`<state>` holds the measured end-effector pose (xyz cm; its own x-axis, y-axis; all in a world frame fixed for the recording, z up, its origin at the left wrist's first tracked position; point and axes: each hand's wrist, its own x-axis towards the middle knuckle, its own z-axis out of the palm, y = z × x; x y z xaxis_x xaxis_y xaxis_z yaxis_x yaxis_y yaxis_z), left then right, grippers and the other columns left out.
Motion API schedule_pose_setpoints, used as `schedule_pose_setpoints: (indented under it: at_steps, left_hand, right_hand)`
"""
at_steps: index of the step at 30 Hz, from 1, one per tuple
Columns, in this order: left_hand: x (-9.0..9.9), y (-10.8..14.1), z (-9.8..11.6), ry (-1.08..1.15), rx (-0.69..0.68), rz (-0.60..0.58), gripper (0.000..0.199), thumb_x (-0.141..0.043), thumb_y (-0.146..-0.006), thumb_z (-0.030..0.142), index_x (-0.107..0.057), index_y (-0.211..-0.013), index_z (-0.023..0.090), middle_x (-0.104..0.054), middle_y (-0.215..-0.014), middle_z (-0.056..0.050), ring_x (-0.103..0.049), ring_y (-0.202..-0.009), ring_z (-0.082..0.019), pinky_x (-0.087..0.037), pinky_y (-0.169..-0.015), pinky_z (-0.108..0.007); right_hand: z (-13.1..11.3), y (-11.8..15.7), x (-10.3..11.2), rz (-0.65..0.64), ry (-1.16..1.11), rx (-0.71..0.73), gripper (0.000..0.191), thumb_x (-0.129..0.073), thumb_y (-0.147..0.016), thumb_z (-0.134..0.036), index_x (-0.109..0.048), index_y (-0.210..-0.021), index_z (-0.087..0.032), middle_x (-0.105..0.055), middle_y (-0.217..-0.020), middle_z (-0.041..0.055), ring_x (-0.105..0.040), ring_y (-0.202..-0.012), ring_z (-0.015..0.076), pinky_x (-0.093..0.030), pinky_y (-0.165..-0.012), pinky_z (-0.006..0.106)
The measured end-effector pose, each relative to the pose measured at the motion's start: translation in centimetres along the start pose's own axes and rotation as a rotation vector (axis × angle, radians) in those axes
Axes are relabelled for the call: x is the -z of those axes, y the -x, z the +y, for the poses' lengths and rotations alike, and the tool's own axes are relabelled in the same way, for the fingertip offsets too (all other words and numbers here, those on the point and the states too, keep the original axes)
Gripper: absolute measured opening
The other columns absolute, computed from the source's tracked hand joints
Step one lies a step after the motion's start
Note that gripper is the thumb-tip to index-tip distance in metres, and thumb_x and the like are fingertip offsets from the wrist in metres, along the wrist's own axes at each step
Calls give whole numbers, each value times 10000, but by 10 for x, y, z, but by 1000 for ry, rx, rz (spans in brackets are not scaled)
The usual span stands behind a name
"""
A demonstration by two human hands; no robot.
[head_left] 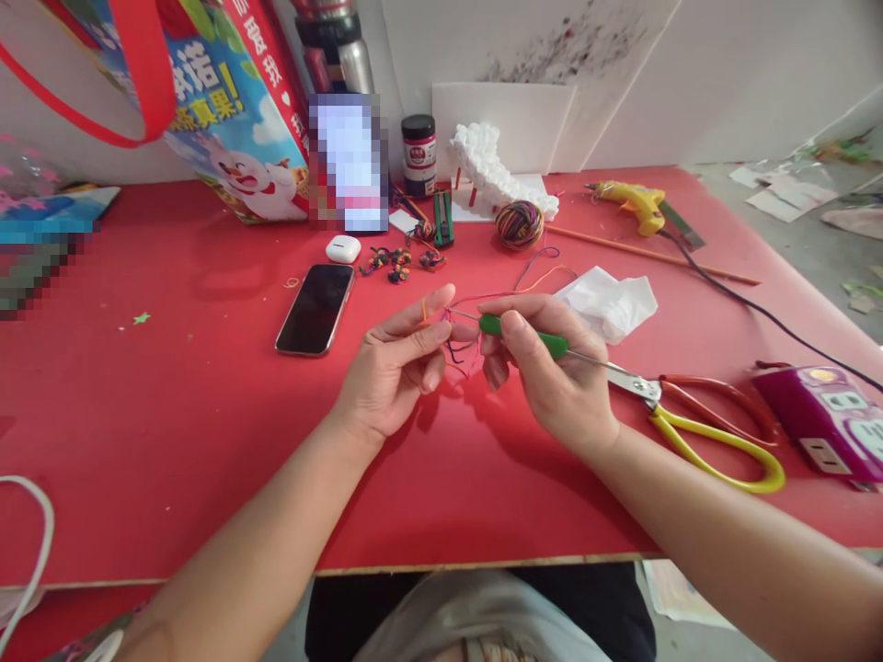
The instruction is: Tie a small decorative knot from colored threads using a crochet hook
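Note:
My right hand [566, 386] is closed around the green handle of a crochet hook [492, 325], its metal tip pointing left. The tip meets a small loop of multicoloured yarn [450, 317] pinched between the thumb and fingers of my left hand [390, 372]. An orange strand passes around a left finger, and loose ends hang below. The yarn trails back over the table towards a multicoloured ball [520, 225]. Small knotted yarn pieces [398, 261] lie beyond my left hand. Exactly how the hook sits in the loop is too small to tell.
On the red table [207, 441] lie a phone [315, 309], an earbud case [343, 248] and, at right, scissors [717, 428]. A glue gun [638, 204] with a trailing cord, crumpled tissue [611, 303] and a purple power block [824, 418] are also there. A gift bag [241, 119] stands behind.

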<state>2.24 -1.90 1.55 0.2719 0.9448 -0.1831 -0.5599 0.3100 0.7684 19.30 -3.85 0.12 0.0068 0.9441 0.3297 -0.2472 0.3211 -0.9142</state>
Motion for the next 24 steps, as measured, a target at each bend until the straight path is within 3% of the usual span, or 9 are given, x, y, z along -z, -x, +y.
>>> schedule_pose_setpoints:
  at_steps: [6, 13, 21, 24]
  left_hand:
    - [3, -1, -2, -81, -37, -16, 291, -927, -758, 167, -904, -1029, 271, -866, -868, -69, -618, -446, -61, -496, -436, -131]
    - [-3, 0, 4, 39, 23, 83, 269, -757, -859, 10, -899, -969, 211, -815, -711, -64, -476, -379, -15, -396, -409, -107]
    - [-8, -2, 2, 106, 82, 108, 298, -680, -896, -43, -862, -801, 173, -783, -658, -55, -458, -360, -12, -363, -383, -97]
    - [-9, -2, 2, 150, 127, 117, 324, -648, -922, -43, -859, -823, 183, -784, -667, -47, -447, -344, -13, -366, -373, -104]
  right_hand:
    - [0, -1, -2, 27, 10, -3, 241, -737, -1018, -431, -750, -1029, -191, -676, -745, -32, -591, -506, 74, -523, -490, 230]
    - [0, -1, -3, 10, -2, -39, 253, -727, -1022, -450, -726, -1043, -198, -688, -760, -26, -583, -510, 81, -526, -484, 241]
    - [1, 2, -4, 13, 50, 9, 231, -708, -1040, -429, -713, -1054, -198, -683, -765, -26, -598, -524, 77, -536, -499, 232]
    - [3, 3, -6, 20, 80, 24, 246, -692, -1047, -452, -694, -1084, -208, -682, -792, -25, -627, -552, 86, -564, -534, 246]
